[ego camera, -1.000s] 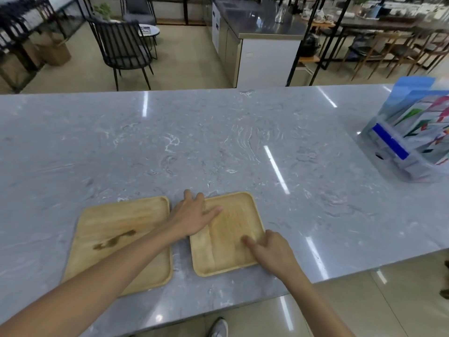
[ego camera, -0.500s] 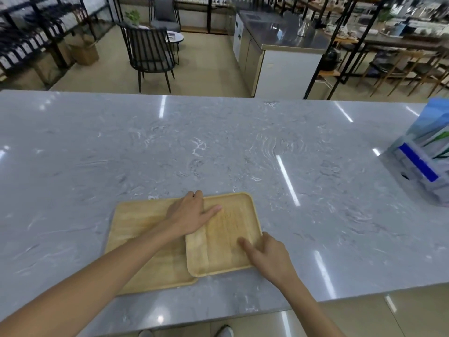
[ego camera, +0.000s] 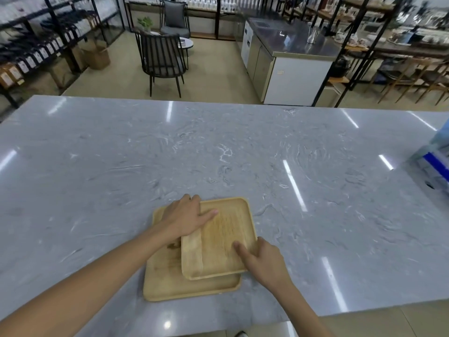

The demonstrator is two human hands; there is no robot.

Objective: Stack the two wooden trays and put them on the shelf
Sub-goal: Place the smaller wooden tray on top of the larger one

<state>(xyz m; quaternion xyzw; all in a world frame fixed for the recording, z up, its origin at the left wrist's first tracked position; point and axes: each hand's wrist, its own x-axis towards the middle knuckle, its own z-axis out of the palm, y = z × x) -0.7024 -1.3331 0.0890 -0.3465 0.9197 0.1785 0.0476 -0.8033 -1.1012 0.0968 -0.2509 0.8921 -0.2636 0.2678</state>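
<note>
Since the earlier frames the smaller square pale wooden tray (ego camera: 218, 237) has slid leftward from beside the larger rectangular pale wooden tray (ego camera: 170, 276) to lie on top of it, covering its right and far part, and the view now takes in more of the room beyond the counter. Nearest, the larger tray's near edge and left strip show bare, just left of the right hand (ego camera: 263, 259) and under the left forearm. The right hand grips the smaller tray's near right corner, thumb on the inner face and fingers curled around the rim. The left hand (ego camera: 185, 218) lies flat and spread on the smaller tray's far left corner, thumb pointing right across the wood, fingers over the far rim. The smaller tray overhangs the larger one to the right and sits slightly askew. Both rest on the grey veined marble counter (ego camera: 243, 154). Far right of the right hand, at the frame edge, stands a blue and white clear plastic holder (ego camera: 435, 164). Beyond the counter, past the left hand, stands a black slatted metal chair (ego camera: 161, 59)
</note>
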